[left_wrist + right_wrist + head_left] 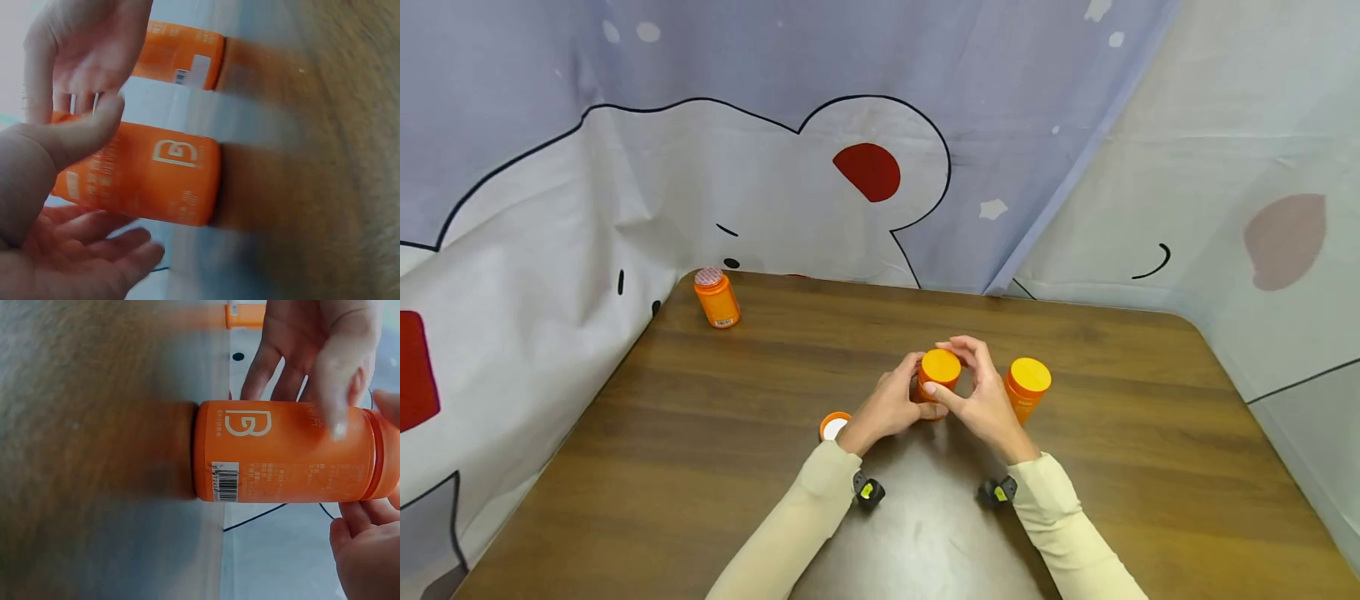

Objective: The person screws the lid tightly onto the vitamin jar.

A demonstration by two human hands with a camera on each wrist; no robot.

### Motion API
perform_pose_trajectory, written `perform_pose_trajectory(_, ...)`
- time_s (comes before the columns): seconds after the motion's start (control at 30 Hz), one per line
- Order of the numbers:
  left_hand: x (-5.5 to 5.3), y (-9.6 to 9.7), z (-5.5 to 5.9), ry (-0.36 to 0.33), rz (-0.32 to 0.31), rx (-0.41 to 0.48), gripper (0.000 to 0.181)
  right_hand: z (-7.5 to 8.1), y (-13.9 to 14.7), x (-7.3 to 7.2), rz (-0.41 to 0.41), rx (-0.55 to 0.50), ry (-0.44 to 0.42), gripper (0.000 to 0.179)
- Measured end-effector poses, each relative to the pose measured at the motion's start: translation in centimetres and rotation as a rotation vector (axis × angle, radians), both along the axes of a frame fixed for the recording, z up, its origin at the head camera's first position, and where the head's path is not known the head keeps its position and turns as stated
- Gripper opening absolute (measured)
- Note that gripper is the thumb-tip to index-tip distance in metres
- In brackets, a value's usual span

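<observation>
An orange pill bottle point(284, 450) with white print stands upright on the table between both hands, its yellow-orange cap point(941, 365) on. My left hand point(891, 404) holds the bottle's body from the left, thumb across the near side, fingers point(125, 250) reaching behind. From the other side, my right hand point(985, 400) grips around the cap, thumb in front and fingers at the back. Just right of that hand is a second capped orange bottle point(1028, 382), partly hidden by it. Beside my left wrist lies an orange lid point(835, 426) with a white inside, partly covered.
A third orange bottle point(718, 302), with a pale patterned top, stands at the table's far left corner. The wooden table point(737, 375) meets a printed curtain point(760, 183) along its back and sides. A small camera is strapped to each wrist.
</observation>
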State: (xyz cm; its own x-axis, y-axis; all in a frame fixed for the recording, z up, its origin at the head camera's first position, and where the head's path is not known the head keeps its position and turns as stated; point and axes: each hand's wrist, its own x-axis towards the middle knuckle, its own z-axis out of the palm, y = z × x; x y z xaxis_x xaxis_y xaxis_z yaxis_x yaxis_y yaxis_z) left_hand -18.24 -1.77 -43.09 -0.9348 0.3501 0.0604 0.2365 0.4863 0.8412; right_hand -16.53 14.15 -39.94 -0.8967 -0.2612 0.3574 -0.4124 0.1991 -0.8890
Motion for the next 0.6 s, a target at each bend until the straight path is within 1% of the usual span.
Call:
perform_pose_trajectory(0.07, 0.2, -0.1, 0.6, -0.024, 0.014, -0.035, 0.093, 0.3, -0.1, 0.2, -0.012, 0.058, 0.0, 0.066)
perform_pose_trajectory(0.13, 0.3, -0.3, 1.3, -0.042, 0.029, -0.065, 0.103, 0.6, -0.1, 0.5, -0.036, 0.123, 0.013, 0.067)
perform_pose_trajectory(0.2, 0.4, -0.7, 2.1, -0.043, 0.044, -0.082, 0.105, 1.1, -0.3, 0.8, -0.075, 0.172, 0.065, 0.066)
perform_pose_trajectory(0.23, 0.4, -1.0, 2.5, -0.039, 0.051, -0.085, 0.104, 1.4, -0.4, 0.9, -0.095, 0.176, 0.106, 0.065)
perform_pose_trajectory(0.27, 0.5, -1.3, 3.0, -0.039, 0.061, -0.086, 0.102, 1.6, -0.5, 1.0, -0.111, 0.157, 0.156, 0.063)
perform_pose_trajectory(0.33, 0.6, -2.2, 3.9, -0.029, 0.086, -0.09, 0.097, 2.2, -0.8, 1.3, -0.13, 0.073, 0.263, 0.057)
perform_pose_trajectory(0.43, 0.8, -4.1, 4.8, -0.02, 0.141, -0.086, 0.088, 3.1, -1.4, 1.7, -0.103, -0.085, 0.412, 0.046)
perform_pose_trajectory(0.5, 0.9, -5.8, 5.1, -0.01, 0.194, -0.072, 0.08, 3.8, -2.1, 2.0, -0.057, -0.16, 0.467, 0.039)
perform_pose_trajectory(0.53, 0.8, -6.6, 5.2, -0.014, 0.224, -0.064, 0.077, 4.1, -2.5, 2.3, -0.04, -0.176, 0.489, 0.037)
perform_pose_trajectory(0.6, 0.6, -8.6, 5.5, -0.028, 0.287, -0.038, 0.069, 4.7, -3.3, 2.8, -0.014, -0.174, 0.52, 0.033)
